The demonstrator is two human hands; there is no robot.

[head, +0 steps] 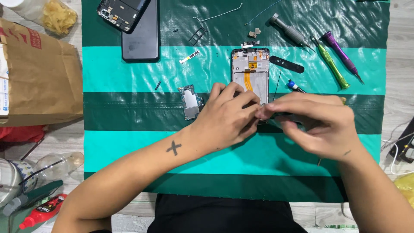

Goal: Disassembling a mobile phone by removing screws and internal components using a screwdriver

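Well into teardown: opened grey phone frame with orange flex cable (pixel 250 73) lying on green-striped plastic mat (pixel 129 146), small green circuit board (pixel 190 102) and loose screws set aside to its left. Left hand (pixel 226 116) and right hand (pixel 315 123) curled, fingertips pinched together over frame's lower end; whatever is gripped too small to tell. Green-handled screwdriver (pixel 331 65) and purple-handled screwdriver (pixel 342 56) parked upper right, frame not yet fully stripped.

phone frame (pixel 250 73) lower end: hidden by hands | pinched part: unidentifiable

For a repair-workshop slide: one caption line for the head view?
Left hand and right hand pinch a small part over an opened phone frame on a striped green mat.
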